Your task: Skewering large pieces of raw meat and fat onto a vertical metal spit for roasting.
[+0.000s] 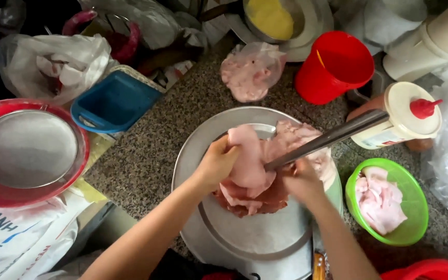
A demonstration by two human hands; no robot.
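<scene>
Raw meat slab (pixel 250 166) on round metal tray (pixel 193 155), lifted by left hand (pixel 218 165), fingers clamped on edge. Right hand (pixel 301 179) fingers wrapped on long blade (pixel 327 139), mid-slice. Green bowl (pixel 416 207) holds cut pieces. Next: steady pull, blade kept off fingers.

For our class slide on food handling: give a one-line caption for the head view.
Left hand lifts a raw meat slice over a metal tray while the right hand holds long tongs.

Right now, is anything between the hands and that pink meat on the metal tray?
No. The left hand already holds a meat slice up, and the right hand rests on the pile, holding long metal tongs. Nothing visible blocks either.
</scene>
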